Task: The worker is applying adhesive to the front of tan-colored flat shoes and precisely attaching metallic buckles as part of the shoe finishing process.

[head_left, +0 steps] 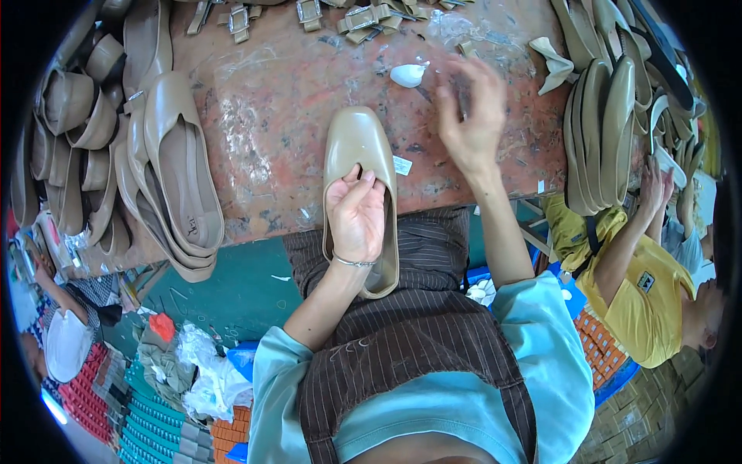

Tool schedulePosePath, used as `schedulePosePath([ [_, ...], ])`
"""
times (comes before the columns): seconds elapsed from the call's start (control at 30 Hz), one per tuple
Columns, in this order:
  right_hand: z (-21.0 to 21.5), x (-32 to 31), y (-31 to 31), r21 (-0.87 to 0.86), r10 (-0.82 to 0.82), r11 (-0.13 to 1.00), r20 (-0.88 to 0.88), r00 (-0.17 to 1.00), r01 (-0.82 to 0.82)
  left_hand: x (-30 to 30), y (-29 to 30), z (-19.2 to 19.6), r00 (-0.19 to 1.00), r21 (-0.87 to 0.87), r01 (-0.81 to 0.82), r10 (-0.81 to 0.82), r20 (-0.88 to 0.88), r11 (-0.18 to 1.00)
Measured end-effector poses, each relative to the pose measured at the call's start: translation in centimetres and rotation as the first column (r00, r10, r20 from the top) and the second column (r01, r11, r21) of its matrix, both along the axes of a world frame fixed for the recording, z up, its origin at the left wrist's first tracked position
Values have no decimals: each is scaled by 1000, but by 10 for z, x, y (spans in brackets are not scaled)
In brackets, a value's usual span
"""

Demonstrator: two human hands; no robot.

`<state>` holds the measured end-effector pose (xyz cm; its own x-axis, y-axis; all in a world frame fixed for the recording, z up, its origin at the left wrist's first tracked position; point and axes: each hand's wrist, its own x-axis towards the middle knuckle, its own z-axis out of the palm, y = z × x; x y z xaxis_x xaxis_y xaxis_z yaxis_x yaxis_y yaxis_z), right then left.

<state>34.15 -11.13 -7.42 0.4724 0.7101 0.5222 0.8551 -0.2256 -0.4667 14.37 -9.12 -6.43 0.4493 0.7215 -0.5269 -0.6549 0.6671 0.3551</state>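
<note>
A beige square-toed slip-on shoe points away from me, its toe on the worn reddish table and its heel past the near edge over my lap. My left hand is inside the shoe's opening, fingers closed on the front edge of the upper. My right hand is raised over the table to the right of the shoe, thumb and fingers apart and blurred at the tips. I see nothing between them. Just left of it lies a small white plastic container. A small white label shows beside the shoe.
Beige shoes are stacked at the left, and more shoes stand in a row at the right. Bow pieces with buckles lie along the far side. A beige scrap sits far right. A person in yellow works at the right.
</note>
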Motion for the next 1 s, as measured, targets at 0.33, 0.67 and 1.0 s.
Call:
schedulePosePath([
  [0.33, -5, 45, -42, -37, -199, 980, -53, 979, 197, 6, 0, -3, 998, -16, 17, -16, 64, 1000],
  [0.67, 59, -62, -8, -4, 90, 961, -942, 324, -277, 6, 5, 6, 997, -5, 10, -10, 78, 1000],
  [1.0, 40, -64, 8, -97, 15, 952, -931, 363, -290, 7, 2, 3, 997, -23, 37, -36, 75, 999],
])
